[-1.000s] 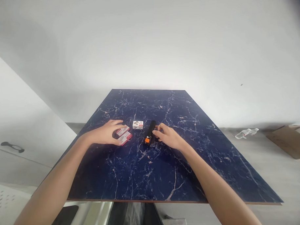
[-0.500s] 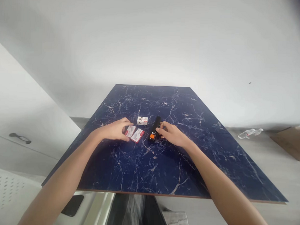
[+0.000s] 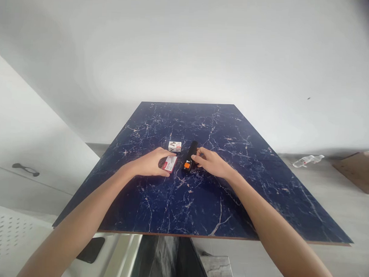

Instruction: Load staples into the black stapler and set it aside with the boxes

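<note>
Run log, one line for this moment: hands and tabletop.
left hand: holding red-and-white box | right hand: touching black stapler-like object | blue marbled tabletop: white printed box beyond left hand

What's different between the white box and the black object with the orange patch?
The white box is short and blocky; the black object is long and narrow. The white box has dark and red print, while the black object has an orange patch. The right hand touches the black object; neither hand holds the white box. Both are on the blue table.
</note>
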Demonstrator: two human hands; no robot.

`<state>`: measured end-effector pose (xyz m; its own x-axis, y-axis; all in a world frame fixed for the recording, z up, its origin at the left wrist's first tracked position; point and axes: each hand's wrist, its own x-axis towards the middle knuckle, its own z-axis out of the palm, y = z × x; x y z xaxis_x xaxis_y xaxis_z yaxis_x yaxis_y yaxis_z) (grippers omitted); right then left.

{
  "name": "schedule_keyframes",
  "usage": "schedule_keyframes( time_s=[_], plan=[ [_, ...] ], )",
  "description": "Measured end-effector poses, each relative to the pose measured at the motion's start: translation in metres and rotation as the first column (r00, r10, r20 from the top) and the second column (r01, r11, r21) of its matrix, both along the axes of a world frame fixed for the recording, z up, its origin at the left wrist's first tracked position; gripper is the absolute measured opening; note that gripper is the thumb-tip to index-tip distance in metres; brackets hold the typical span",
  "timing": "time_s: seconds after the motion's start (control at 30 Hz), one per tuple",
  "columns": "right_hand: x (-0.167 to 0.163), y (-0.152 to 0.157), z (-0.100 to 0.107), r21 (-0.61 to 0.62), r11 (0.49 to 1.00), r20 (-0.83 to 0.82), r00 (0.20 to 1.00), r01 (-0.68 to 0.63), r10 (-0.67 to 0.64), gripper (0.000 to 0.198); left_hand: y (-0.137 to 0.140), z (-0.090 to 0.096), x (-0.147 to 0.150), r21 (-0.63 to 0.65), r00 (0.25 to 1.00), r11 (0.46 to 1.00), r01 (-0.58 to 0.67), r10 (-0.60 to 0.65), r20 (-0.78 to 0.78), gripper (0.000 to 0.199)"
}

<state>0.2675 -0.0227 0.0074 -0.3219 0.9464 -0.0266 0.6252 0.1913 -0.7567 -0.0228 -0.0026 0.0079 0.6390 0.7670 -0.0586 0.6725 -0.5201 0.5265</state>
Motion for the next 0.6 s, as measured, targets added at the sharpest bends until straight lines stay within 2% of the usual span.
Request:
schedule_keyframes(
  time_s=[0.1,0.2,0.47,0.53,0.6],
  plan=[
    [-0.005,-0.004,0.000,-0.004,0.999,-0.124,0.991,-0.045,0.044,0.027,-0.005,-0.010,0.018,0.076,0.994,0.992,-0.098,0.095,0.048,0.091],
    [-0.009,-0.007,-0.001,0.006,0.996,-0.226,0.970,-0.085,0.084,0.027,-0.010,-0.015,0.035,0.123,0.989,0.987,-0.102,0.088,0.115,0.097],
    [-0.009,-0.010,0.000,0.034,0.998,-0.087,0.994,-0.059,0.062,0.028,-0.012,-0.014,0.034,0.044,0.992,0.994,-0.104,0.100,0.071,0.102],
    [-0.009,-0.011,0.002,0.052,0.997,-0.063,0.997,-0.051,0.055,0.029,-0.013,-0.011,0.033,0.079,0.996,0.994,-0.076,0.072,0.059,0.101],
    [-0.009,-0.012,0.003,0.071,0.997,-0.059,0.997,-0.041,0.046,0.029,-0.012,-0.006,0.030,0.154,0.998,0.988,-0.023,0.014,0.059,0.089]
  ],
)
